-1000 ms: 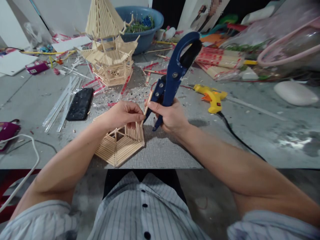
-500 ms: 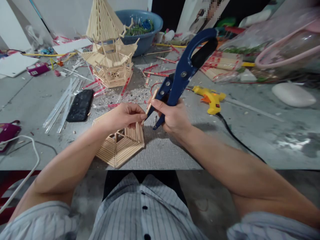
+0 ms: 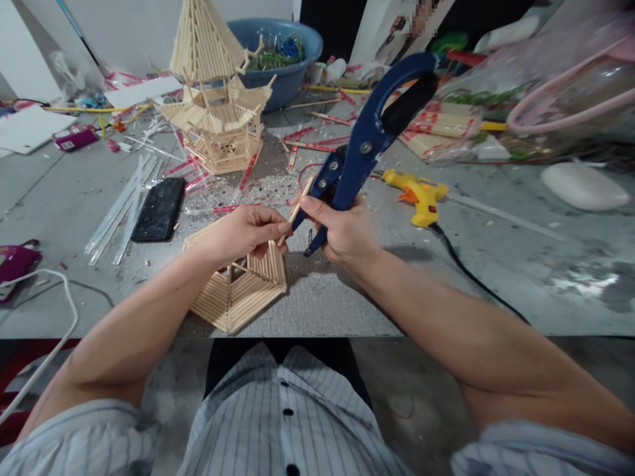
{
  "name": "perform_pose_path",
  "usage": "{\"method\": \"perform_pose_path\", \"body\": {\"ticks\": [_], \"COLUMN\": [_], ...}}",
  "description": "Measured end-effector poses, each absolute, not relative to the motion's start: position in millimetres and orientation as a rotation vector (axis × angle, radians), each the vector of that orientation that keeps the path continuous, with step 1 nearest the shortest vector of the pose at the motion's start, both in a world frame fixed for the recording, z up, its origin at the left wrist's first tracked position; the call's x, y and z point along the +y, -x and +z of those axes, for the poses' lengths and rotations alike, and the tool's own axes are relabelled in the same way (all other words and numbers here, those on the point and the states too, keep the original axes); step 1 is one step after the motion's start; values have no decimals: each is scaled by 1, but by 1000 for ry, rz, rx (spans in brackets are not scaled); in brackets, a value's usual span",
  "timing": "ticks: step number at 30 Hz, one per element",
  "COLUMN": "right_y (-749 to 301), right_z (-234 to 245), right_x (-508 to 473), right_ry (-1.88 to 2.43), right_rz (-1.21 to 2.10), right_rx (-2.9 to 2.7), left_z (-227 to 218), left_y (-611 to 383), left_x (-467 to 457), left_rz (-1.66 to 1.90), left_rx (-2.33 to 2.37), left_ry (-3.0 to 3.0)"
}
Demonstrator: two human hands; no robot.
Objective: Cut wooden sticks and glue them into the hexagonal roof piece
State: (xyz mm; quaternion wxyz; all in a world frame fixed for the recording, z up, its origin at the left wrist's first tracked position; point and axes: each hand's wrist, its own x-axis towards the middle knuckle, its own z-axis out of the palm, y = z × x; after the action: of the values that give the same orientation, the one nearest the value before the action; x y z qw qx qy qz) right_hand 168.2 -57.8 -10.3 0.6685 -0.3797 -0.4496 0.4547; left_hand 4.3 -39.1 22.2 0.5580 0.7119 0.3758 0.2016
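Observation:
Thumb and fingers of my left hand (image 3: 260, 231) pinch the lower end of a thin wooden stick (image 3: 301, 199). My right hand (image 3: 347, 231) is wrapped around a blue hand cutter (image 3: 353, 158), holding it near the jaw end with the handles pointing up and away. The right thumb presses on the stick's upper part, which lies slanted beside the cutter. Below my left hand, a flat many-sided panel of wooden sticks (image 3: 243, 297) rests at the table's front edge, partly covered by the hand and forearm. Whether the stick sits between the blades cannot be made out.
A wooden stick pagoda (image 3: 223, 119) stands at the back, before a blue basin (image 3: 312, 49). A black phone (image 3: 159, 209) and clear glue sticks (image 3: 122, 211) lie on the left. The yellow glue gun (image 3: 419, 197) trails a black cord on the right, near a white mouse-shaped object (image 3: 584, 186).
My left hand has shifted very slightly along the stick, and the cutter's handles have tipped a little to the right. The panel and other things stay where they were.

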Motion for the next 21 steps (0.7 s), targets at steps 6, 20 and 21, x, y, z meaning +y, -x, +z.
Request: {"method": "perform_pose_path", "body": {"ticks": [6,20,21], "right_y": [-168,-209,-213], "right_z": [-5,-9,-11], "right_x": [-60,-35,-31], "right_ry": [872,1280,1334], "right_rz": [1023,562,449], "right_rx": [-989,-1480,-1542], "left_z": [24,27,28], "left_y": [-5,14,16], "left_x": [-41,-13,-11], "left_rz": [500,1094,1145], "left_rx": [871,1096,1113], "left_ry": [-1681,-1578,-1568]}}
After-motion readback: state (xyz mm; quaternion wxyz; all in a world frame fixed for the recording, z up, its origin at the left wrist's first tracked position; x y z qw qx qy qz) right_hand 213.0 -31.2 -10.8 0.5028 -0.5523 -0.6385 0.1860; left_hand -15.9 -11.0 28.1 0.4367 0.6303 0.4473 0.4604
